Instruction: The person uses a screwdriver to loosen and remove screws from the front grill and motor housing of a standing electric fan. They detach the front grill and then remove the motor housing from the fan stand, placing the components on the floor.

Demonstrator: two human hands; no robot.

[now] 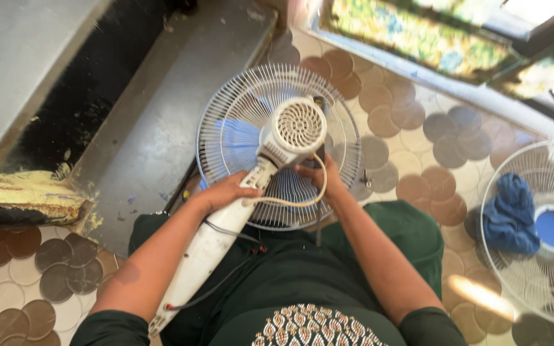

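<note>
Home floor: circle-patterned tiles [418, 138], concrete step [181, 109], dismantled fans [277, 144].

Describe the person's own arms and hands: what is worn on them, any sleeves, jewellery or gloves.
Both hands, left hand and right hand, are bare: no gloves, and no rings, watch or bracelets that show. The forearms are uncovered. Short dark green sleeves end near the elbows, part of a dark green garment with a patterned beige neckline trim.

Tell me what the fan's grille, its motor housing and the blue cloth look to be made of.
Fan grille: thin radial wires, probably white-coated metal. Motor housing: smooth, off-white, with moulded vent slots, likely plastic. Blue cloth: soft crumpled folds, some woven fabric, lying on a second grille.
</note>
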